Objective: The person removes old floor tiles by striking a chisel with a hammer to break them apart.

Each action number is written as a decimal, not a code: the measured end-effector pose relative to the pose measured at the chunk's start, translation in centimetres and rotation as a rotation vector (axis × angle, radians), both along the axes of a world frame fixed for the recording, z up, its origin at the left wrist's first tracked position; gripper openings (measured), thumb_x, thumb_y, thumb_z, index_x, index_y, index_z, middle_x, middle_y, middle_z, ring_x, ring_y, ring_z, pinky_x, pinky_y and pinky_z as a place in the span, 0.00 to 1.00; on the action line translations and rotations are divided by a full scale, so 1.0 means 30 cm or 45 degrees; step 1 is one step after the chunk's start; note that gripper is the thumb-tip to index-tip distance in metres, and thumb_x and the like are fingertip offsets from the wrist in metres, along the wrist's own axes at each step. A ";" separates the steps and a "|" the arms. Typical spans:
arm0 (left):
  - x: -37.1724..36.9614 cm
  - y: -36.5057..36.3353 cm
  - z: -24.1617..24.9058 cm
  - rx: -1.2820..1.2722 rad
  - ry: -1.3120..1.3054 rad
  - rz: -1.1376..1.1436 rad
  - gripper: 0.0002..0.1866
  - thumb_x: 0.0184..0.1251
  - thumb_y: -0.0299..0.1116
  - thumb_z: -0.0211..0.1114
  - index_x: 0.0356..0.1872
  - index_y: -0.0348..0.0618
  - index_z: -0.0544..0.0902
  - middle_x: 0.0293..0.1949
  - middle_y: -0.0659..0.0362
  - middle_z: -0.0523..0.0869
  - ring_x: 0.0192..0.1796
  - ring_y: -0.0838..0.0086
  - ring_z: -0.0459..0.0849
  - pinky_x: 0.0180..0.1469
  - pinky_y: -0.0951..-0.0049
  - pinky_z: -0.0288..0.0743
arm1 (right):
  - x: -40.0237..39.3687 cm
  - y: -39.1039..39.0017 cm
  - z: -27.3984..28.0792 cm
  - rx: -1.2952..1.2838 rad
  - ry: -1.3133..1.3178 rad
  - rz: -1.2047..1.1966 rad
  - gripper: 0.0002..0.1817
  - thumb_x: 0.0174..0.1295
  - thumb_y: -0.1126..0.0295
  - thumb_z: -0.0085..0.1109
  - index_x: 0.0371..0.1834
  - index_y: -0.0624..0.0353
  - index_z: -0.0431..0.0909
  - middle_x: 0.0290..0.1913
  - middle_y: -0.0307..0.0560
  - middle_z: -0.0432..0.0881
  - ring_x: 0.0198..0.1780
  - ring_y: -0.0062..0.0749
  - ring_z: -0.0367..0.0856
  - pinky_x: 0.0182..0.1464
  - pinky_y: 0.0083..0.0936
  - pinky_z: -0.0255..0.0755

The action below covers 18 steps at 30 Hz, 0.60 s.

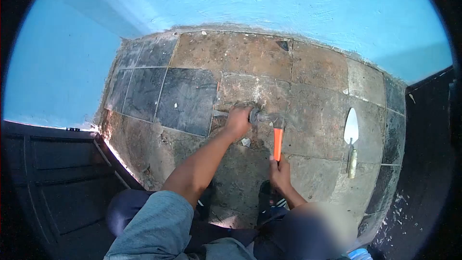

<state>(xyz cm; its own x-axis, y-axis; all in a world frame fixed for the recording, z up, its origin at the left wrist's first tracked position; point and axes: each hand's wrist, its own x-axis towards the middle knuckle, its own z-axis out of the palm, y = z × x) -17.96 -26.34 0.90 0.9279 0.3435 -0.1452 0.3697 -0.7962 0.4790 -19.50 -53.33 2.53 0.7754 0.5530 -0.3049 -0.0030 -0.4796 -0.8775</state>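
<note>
My left hand (237,124) is wrapped round a chisel (221,113), held low and pointing left. The chisel's tip is at the right edge of a dark floor tile (185,96), and its round guard and striking end stick out right of my fist. In my right hand (280,173) is a hammer (277,140), gripped by the lower part of its orange handle. The hammer's head is right at the chisel's striking end. Just below my left fist lies a small pale chip (246,142).
A trowel (352,130) lies on the floor to the right. Blue walls (250,0) border the floor at the back and left. Dark panelled doors (62,178) stand on the left. Bare bed (317,115) shows where tiles are off; a dark fragment (283,45) lies near the back wall.
</note>
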 end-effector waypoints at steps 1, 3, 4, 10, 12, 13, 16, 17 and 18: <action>-0.016 -0.007 -0.032 0.054 -0.104 -0.015 0.21 0.52 0.31 0.72 0.50 0.41 0.83 0.44 0.46 0.88 0.51 0.48 0.84 0.60 0.49 0.72 | 0.007 0.003 -0.003 0.004 0.067 -0.037 0.15 0.78 0.58 0.51 0.49 0.62 0.74 0.26 0.38 0.74 0.29 0.23 0.75 0.33 0.22 0.67; -0.030 -0.011 -0.046 0.097 -0.145 -0.037 0.19 0.52 0.31 0.72 0.47 0.44 0.84 0.41 0.47 0.88 0.49 0.49 0.85 0.59 0.49 0.71 | 0.031 0.007 -0.010 0.018 0.196 -0.105 0.14 0.79 0.59 0.51 0.46 0.61 0.75 0.25 0.38 0.73 0.31 0.23 0.76 0.35 0.24 0.67; -0.030 -0.016 -0.029 0.082 -0.078 -0.054 0.18 0.52 0.31 0.72 0.47 0.44 0.84 0.40 0.47 0.88 0.48 0.49 0.85 0.59 0.49 0.71 | 0.045 -0.003 0.003 0.068 0.261 -0.187 0.14 0.79 0.59 0.51 0.47 0.61 0.74 0.25 0.38 0.73 0.30 0.23 0.76 0.33 0.23 0.67; -0.011 -0.005 -0.035 -0.002 -0.078 -0.062 0.15 0.52 0.29 0.71 0.43 0.44 0.85 0.38 0.47 0.88 0.47 0.49 0.86 0.57 0.46 0.71 | 0.265 -0.117 0.234 0.525 0.089 -0.711 0.14 0.80 0.56 0.49 0.40 0.54 0.69 0.22 0.36 0.71 0.19 0.18 0.67 0.20 0.21 0.63; -0.007 0.001 -0.027 -0.035 -0.082 -0.049 0.16 0.52 0.28 0.70 0.45 0.43 0.84 0.39 0.46 0.88 0.47 0.47 0.86 0.57 0.45 0.72 | 0.296 -0.119 0.308 0.693 -0.059 -0.921 0.16 0.80 0.54 0.48 0.37 0.53 0.69 0.22 0.36 0.70 0.19 0.19 0.68 0.21 0.21 0.64; -0.007 0.006 -0.012 -0.041 -0.080 -0.055 0.18 0.52 0.29 0.70 0.47 0.42 0.84 0.40 0.44 0.88 0.47 0.46 0.85 0.57 0.45 0.72 | 0.305 -0.115 0.332 0.779 -0.135 -1.024 0.17 0.80 0.53 0.48 0.35 0.52 0.68 0.22 0.36 0.70 0.20 0.20 0.68 0.21 0.21 0.65; -0.004 0.008 0.037 -0.034 -0.020 -0.006 0.19 0.52 0.30 0.71 0.48 0.41 0.84 0.42 0.42 0.88 0.48 0.44 0.85 0.56 0.46 0.74 | 0.159 -0.079 0.159 0.638 -0.204 -0.949 0.17 0.79 0.55 0.50 0.35 0.54 0.70 0.22 0.37 0.70 0.21 0.22 0.70 0.22 0.23 0.65; -0.004 0.001 0.043 -0.031 0.008 0.019 0.18 0.52 0.31 0.71 0.47 0.41 0.84 0.42 0.42 0.88 0.48 0.44 0.85 0.55 0.47 0.75 | 0.078 -0.086 0.019 0.378 -0.147 -0.615 0.16 0.78 0.57 0.52 0.37 0.58 0.72 0.22 0.39 0.71 0.22 0.25 0.72 0.23 0.26 0.66; -0.005 -0.004 0.036 -0.053 -0.010 0.027 0.17 0.52 0.30 0.71 0.45 0.41 0.84 0.41 0.44 0.88 0.48 0.45 0.85 0.56 0.47 0.74 | 0.017 -0.085 -0.082 0.119 -0.092 -0.285 0.15 0.77 0.60 0.53 0.39 0.62 0.74 0.21 0.40 0.73 0.23 0.28 0.74 0.24 0.29 0.67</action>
